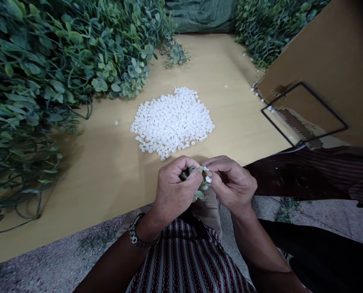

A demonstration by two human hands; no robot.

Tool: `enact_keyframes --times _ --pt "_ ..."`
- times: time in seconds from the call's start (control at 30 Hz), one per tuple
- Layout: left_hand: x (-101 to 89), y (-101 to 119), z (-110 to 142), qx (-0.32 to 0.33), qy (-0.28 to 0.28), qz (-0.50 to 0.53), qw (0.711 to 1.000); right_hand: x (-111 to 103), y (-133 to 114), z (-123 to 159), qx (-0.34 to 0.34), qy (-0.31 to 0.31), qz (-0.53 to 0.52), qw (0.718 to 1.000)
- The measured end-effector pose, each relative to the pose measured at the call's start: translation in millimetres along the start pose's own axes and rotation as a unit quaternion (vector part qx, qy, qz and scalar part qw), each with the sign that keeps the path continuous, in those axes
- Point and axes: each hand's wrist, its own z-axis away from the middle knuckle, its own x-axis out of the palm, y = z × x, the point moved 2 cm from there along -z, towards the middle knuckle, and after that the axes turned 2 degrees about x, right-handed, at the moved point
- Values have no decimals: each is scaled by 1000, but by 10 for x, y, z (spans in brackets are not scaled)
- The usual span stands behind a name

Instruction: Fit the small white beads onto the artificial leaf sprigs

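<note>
My left hand [175,187] and my right hand [230,183] meet just in front of my chest, near the table's front edge. Together they pinch a small green leafy sprig [201,190], whose leaves poke out between the fingers. A small white piece [208,179] sits at my right fingertips, against the sprig. Both hands are closed with fingers curled. A metal watch [136,236] is on my left wrist. A heap of small white pieces [172,122] lies on the yellow table [108,162] just beyond my hands.
A big pile of artificial green foliage [41,81] covers the table's left side and more greenery [267,28] lies at the back right. A cardboard box [328,69] with a black wire frame [303,114] stands at the right. Stray white pieces [262,99] lie beside the box.
</note>
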Motion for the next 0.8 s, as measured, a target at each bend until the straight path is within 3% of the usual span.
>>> enact_keyframes --times 0.33,0.43,0.5,0.57,0.63,0.7,0.8 --pt "8 -20 -22 14 -6 -9 1000 16 6 8 -9 6 14 1000" --pt "-16 9 -29 3 -24 12 1000 -46 8 -12 7 -20 6 1000" --pt "-51 33 24 8 -80 39 996 -129 15 -25 19 -36 -7 999" --pt "-66 20 137 46 -199 38 978 -243 40 -30 28 -9 -9 1000" --pt "-39 -76 277 110 -339 -33 934 -348 88 -27 44 39 9 998" --pt "15 -255 351 138 -388 -123 903 -397 142 -31 61 56 33 996" --pt "83 -488 265 79 -247 -144 955 -360 183 -79 56 18 63 996"
